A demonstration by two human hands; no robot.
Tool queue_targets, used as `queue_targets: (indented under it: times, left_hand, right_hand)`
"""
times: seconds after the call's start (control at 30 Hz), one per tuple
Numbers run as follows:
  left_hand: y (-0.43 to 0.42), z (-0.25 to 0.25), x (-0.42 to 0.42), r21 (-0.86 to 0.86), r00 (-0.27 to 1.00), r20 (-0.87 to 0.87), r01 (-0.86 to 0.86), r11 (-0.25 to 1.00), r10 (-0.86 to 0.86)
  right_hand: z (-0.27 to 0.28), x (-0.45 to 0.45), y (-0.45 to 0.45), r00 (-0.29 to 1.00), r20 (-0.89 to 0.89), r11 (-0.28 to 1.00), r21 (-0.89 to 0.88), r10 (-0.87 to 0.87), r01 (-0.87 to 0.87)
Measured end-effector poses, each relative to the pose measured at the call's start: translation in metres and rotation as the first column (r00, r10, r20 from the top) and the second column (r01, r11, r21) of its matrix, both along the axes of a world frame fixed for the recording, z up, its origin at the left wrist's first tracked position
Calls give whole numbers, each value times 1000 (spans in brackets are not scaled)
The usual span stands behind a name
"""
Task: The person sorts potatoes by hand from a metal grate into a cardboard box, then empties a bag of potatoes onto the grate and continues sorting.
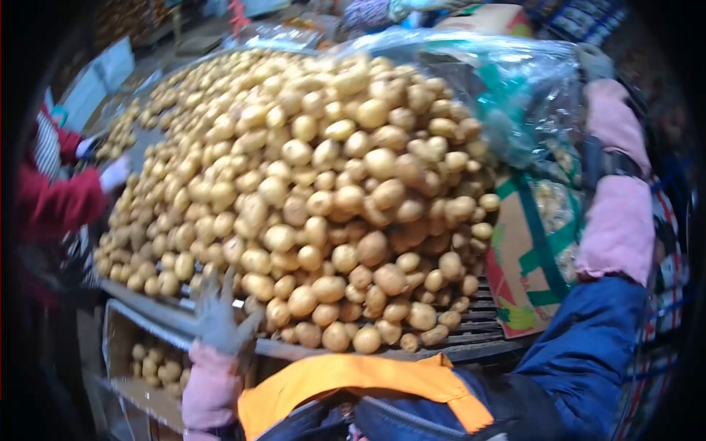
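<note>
Orange band [353, 373] lies across the wearer's front, nearest the camera. Just beyond it, left hand [220, 320], in a grey glove: fingers spread apart, pointing away from the body, at the near rim of the slatted table [474, 317]. Closest potatoes [316, 184] lie just past the fingertips and to the right of them; nothing seen gripped. Below this hand, under the table edge, a lower box [123, 391] with more potatoes inside.

Main heap spreads over the table, highest toward the middle and far side, thinning at the near right where slats show. Potatoes point every which way; no common long axis.

Right of the heap, printed carton [515, 290] with green tape, its long side running away from the wearer. It sits between heap and right arm. Key relation: the carton is well apart from the left hand, while the right sleeve [616, 220] runs along its outer side.

Left side, a co-worker's red sleeve [62, 202] and pale-gloved hand [115, 174] at the heap's edge.

Farther out, right hand [594, 65] at the outer end of clear plastic film [540, 82], which spreads over the carton's far part. Blurred there: cannot tell whether its fingers clamp the film or only touch it.
</note>
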State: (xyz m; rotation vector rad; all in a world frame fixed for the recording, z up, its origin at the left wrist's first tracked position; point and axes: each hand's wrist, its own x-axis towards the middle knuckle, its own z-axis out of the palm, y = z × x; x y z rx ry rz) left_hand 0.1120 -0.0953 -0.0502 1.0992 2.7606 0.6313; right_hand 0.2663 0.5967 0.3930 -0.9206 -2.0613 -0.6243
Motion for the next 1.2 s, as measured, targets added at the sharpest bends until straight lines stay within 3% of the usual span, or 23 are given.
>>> queue_targets:
  times: [0.03,0.13,0.23,0.33,0.43,0.5,0.57,0.6,0.63,0.7,0.77,0.9,1.0,1.07,1.13,1.17,1.2]
  left_hand:
    - [3,-2,-4,45,998,58,-19,999,16]
    - [0,-19,-19,-50,1000,-25,5,999,-6]
    - [4,-22,-26,-25,1000,0,-23,999,23]
    - [-4,-17,-54,-92,998,-10,65,994,-66]
    - [-19,-41,-88,-57,985,-95,137,989,-142]
    - [-24,-39,-89,-1,989,-26,147,989,-147]
    - [-26,-22,-73,239,997,36,65,969,-75]
    - [-29,-5,-57,259,995,-29,99,961,-95]
    - [-32,5,-40,274,989,-95,134,952,-111]
    - [-26,6,2,146,982,-61,183,972,-176]
    - [-20,-18,16,22,993,-64,101,995,-100]
    - [-24,-26,-21,-121,984,-152,-116,986,97]
    - [-27,-24,-52,-184,991,-106,-99,978,81]
    - [-29,-30,-71,-136,991,-71,-124,983,115]
    - [-31,-37,-93,-197,989,-98,-131,972,113]
    - [-30,-40,-102,-226,989,-109,-127,966,104]
    - [-27,-38,-112,-226,988,-81,-146,963,131]
  right_hand:
    - [-10,2,-17,999,-17,999,24,44,-43]
    - [-46,1,-111,962,26,959,71,272,-273]
    - [-100,-8,-224,815,167,830,-44,554,-555]
    - [-166,-24,-321,542,324,626,-286,775,-725]
    - [-246,-38,-386,212,394,401,-497,894,-769]
    - [-305,-38,-415,31,442,312,-579,896,-753]
    - [-358,-25,-440,-108,537,294,-606,837,-739]
    - [-378,-18,-453,-146,426,223,-701,893,-678]
    - [-391,-16,-465,-175,307,142,-781,935,-609]
    - [-414,-29,-479,-234,260,95,-833,937,-545]
    - [-423,-52,-483,-286,345,125,-805,894,-580]
    - [-429,-90,-501,-327,380,128,-798,865,-588]
    - [-455,-133,-510,-349,410,67,-724,843,-687]
    - [-462,-159,-526,-347,436,100,-728,830,-678]
    - [-464,-183,-539,-308,465,121,-689,830,-715]
    - [-461,-194,-538,-335,437,120,-737,835,-665]
    - [-474,-205,-540,-358,331,35,-775,873,-631]
